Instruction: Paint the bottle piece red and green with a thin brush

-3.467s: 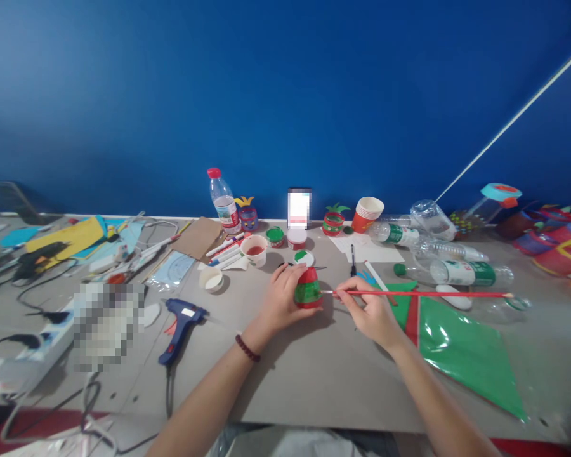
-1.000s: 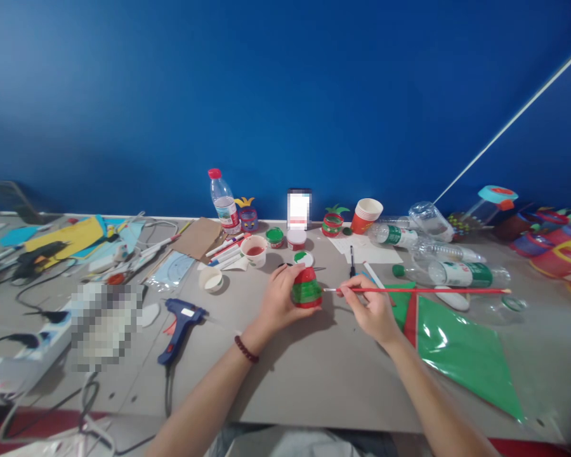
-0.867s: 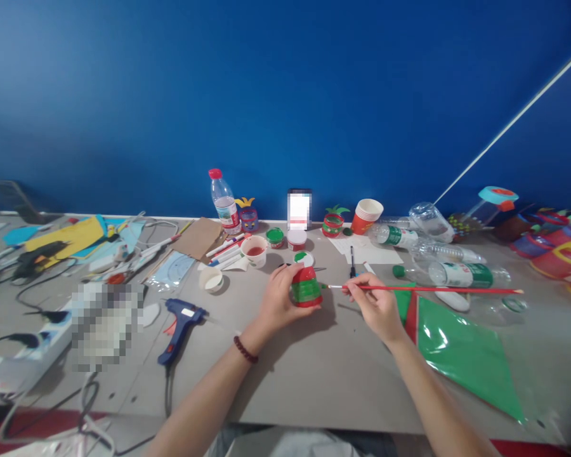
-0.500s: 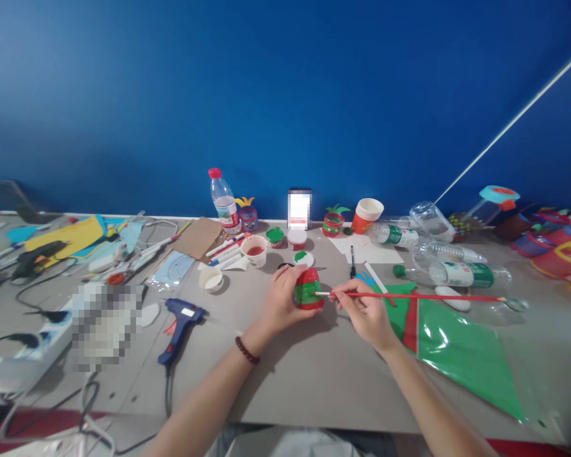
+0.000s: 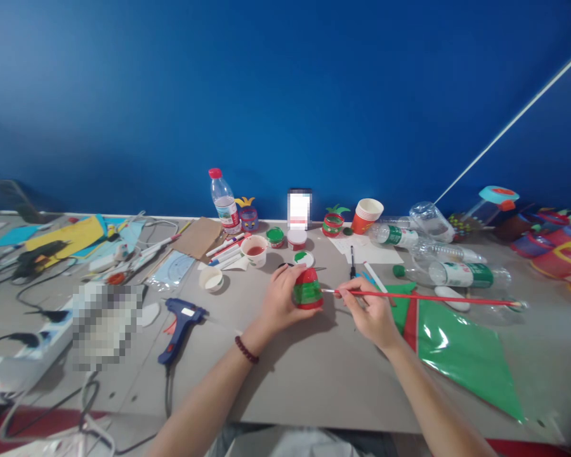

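My left hand (image 5: 280,297) is wrapped around a small cup-like piece painted in red and green bands (image 5: 308,292), probably part of a cut bottle. Long and red-handled, a paintbrush (image 5: 438,297) is pinched in my right hand (image 5: 368,312), its handle reaching far to the right. The bristle end lies close to the right side of the painted piece; whether it touches is hard to tell. Just behind my left hand lies a white lid with green paint (image 5: 304,258). Beyond it stand an open green paint jar (image 5: 275,237) and a white-topped jar (image 5: 297,239).
A blue glue gun (image 5: 183,324) lies to the left, near two paper cups (image 5: 254,251). Plastic bottles (image 5: 461,275) and a green sheet packet (image 5: 461,346) occupy the right. A red-capped bottle (image 5: 226,206) and a phone (image 5: 299,208) stand by the blue wall.
The brush tip has drawn back to the right, away from the painted piece's front. My right hand has shifted slightly right with it; my left hand has barely moved.
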`<action>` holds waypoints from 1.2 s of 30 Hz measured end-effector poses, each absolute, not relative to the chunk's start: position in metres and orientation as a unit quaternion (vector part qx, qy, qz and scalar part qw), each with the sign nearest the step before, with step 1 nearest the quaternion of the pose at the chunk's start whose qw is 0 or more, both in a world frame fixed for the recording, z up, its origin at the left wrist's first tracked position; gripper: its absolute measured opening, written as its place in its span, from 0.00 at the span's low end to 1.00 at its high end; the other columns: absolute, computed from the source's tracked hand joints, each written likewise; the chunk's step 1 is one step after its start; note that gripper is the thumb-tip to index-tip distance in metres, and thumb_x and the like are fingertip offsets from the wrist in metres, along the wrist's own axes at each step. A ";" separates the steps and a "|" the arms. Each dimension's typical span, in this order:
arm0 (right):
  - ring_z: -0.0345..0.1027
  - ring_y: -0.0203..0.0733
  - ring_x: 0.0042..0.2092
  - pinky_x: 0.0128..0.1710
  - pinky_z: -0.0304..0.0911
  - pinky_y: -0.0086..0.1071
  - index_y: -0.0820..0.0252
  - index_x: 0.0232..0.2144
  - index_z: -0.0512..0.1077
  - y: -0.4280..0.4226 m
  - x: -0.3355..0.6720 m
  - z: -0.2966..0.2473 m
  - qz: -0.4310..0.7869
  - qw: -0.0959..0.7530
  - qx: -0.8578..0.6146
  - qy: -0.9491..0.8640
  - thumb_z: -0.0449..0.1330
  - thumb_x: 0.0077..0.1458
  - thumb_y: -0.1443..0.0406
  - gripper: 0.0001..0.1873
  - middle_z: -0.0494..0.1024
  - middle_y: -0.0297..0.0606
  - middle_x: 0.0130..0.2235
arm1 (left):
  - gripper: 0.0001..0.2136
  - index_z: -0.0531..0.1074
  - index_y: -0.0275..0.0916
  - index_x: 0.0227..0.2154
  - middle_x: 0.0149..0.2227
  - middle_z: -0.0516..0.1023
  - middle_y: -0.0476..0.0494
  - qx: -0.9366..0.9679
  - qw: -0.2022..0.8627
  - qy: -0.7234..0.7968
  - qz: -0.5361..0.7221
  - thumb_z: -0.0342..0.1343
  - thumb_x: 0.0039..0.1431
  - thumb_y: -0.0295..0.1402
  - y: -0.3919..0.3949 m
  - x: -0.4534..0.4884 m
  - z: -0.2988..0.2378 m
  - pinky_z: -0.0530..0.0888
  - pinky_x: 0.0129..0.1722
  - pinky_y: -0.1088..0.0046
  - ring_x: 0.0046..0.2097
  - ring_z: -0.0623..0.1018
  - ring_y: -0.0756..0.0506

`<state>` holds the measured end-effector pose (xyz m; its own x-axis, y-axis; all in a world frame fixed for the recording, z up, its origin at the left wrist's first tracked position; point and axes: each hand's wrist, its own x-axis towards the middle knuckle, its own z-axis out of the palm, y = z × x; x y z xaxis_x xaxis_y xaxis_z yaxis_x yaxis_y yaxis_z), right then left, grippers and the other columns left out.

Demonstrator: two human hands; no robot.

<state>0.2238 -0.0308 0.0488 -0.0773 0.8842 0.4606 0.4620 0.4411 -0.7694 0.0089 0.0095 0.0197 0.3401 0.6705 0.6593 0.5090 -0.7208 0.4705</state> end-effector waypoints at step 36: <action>0.76 0.44 0.35 0.35 0.72 0.35 0.57 0.32 0.71 -0.031 0.223 0.045 0.228 0.496 -0.484 -0.684 0.56 0.64 0.60 0.10 0.77 0.39 0.32 | 0.40 0.60 0.42 0.60 0.52 0.77 0.38 0.815 0.100 0.371 0.434 0.69 0.45 0.46 0.009 0.010 0.016 0.66 0.62 0.49 0.52 0.78 0.36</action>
